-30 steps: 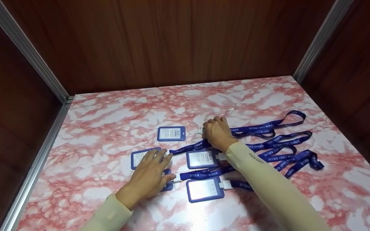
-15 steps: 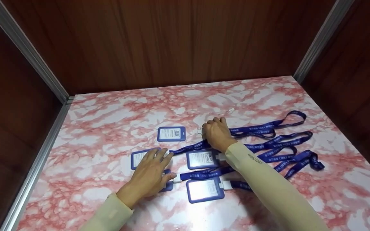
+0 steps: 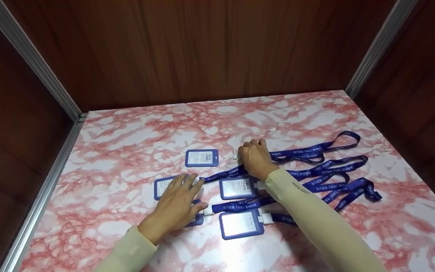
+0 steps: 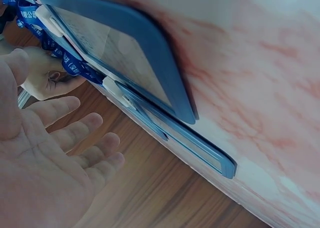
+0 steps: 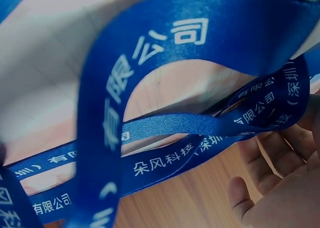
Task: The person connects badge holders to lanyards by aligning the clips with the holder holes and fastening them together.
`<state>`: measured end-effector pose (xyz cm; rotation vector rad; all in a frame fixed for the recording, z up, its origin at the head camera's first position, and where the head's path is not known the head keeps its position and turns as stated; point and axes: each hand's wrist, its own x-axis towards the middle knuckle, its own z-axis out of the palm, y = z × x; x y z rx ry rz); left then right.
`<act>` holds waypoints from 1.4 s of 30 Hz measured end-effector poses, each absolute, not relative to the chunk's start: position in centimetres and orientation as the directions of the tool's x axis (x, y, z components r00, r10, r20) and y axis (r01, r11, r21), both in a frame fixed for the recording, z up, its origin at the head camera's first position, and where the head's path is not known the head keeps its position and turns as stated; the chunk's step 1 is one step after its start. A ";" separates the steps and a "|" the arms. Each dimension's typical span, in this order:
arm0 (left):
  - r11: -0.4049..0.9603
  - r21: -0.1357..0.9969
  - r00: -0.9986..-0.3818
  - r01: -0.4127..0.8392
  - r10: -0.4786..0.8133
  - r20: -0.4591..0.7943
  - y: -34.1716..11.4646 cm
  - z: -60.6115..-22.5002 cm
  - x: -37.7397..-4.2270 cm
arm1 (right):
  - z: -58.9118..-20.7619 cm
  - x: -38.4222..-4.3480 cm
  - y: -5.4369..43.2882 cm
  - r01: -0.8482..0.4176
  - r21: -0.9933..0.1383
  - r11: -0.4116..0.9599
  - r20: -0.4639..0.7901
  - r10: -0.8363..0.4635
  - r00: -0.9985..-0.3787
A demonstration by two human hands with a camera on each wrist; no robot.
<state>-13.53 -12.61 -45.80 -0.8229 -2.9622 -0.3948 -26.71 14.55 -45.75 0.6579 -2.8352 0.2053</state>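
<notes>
My left hand (image 3: 175, 204) hovers over or rests on two blue badge holders at the left, fingers spread and fairly straight; contact cannot be told. One holder (image 3: 160, 187) shows past its fingertips, the other (image 3: 198, 219) lies partly under the thumb. In the left wrist view the palm (image 4: 45, 163) holds nothing. My right hand (image 3: 257, 159) has curled fingers and grips the clip end of the farthest blue lanyard (image 3: 296, 155). A white clip (image 3: 235, 156) pokes out on its left. Apart from that clip lies a loose badge holder (image 3: 201, 158), its slot facing it.
Two more badge holders, one behind (image 3: 237, 188) and one in front (image 3: 241, 224), lie between the forearms with clips attached. Several printed lanyards (image 3: 353, 189) stretch right, partly under the right sleeve. Wooden panels (image 3: 217, 49) wall in the marbled tabletop (image 3: 134, 132).
</notes>
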 end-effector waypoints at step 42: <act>0.867 0.230 -0.896 0.443 0.440 0.069 -11.4 -43.6 -18.0 | -44.3 -25.3 15.6 -0.532 -0.130 0.837 0.393 -0.449 -0.802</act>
